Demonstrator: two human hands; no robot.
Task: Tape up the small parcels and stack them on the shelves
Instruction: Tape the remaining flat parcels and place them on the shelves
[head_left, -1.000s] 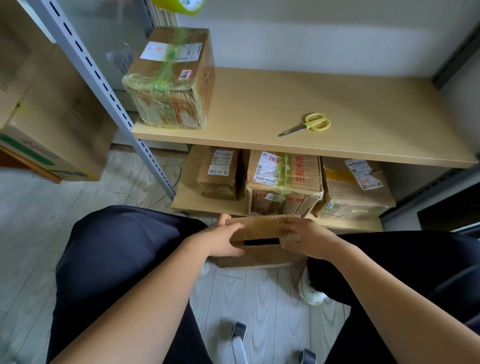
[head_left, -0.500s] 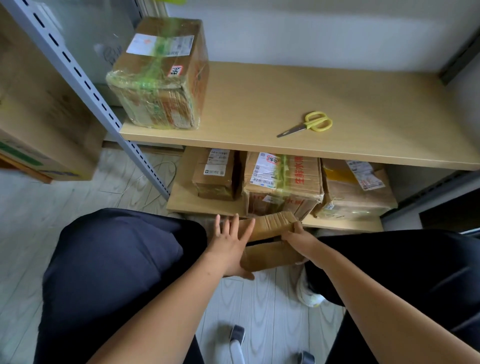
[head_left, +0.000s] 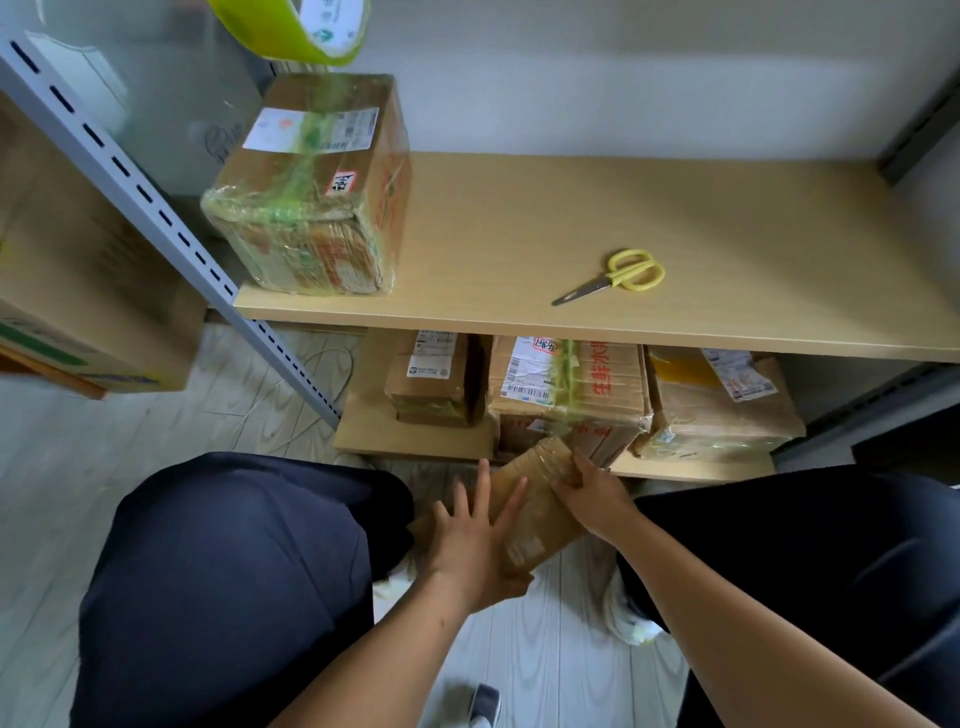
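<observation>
While tilted between both knees, small brown cardboard parcel (head_left: 540, 512), left hand (head_left: 475, 540) fingers wide, right hand (head_left: 592, 493) gripping.

This looks like a small storeroom or parcel-packing corner. A slotted grey metal upright (head_left: 156, 208) carries pale wooden shelves (head_left: 675, 234) set against a plain wall, and taped cardboard parcels with shipping labels sit on them: one at the far left of the upper shelf (head_left: 311, 192), three on the lower shelf (head_left: 571, 395). Yellow-handled scissors (head_left: 618, 278) lie on the upper shelf, a roll of green tape (head_left: 296, 26) shows at the top edge, and a larger carton (head_left: 88, 280) stands at the left above a light wood-grain floor (head_left: 156, 415).
</observation>
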